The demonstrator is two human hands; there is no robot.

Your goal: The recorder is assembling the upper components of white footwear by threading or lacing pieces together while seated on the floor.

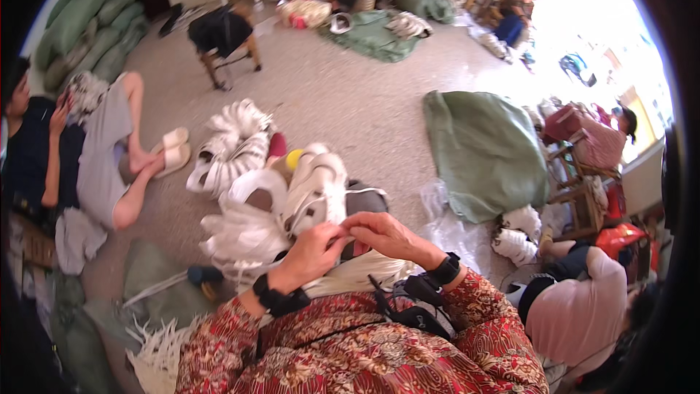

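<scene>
My left hand [306,252] and my right hand [390,236] meet over my lap, fingertips pinched together. Whatever they hold between them is too small to make out. Just beyond the fingers stands a stack of white curved, shell-like pieces [318,179]. A thin white cord [368,191] trails from that stack to the right. Left of my left hand lies a bundle of thin white sheet-like material [244,237], with a white ring-shaped piece [257,188] at its top. White strands [361,271] lie across my lap under my wrists.
More white curved pieces [232,147] are piled on the floor ahead. A green sack cloth [487,153] and clear plastic [448,222] lie to the right. One person [51,146] sits at the left, another [580,303] at the right. A stool [222,36] stands farther off.
</scene>
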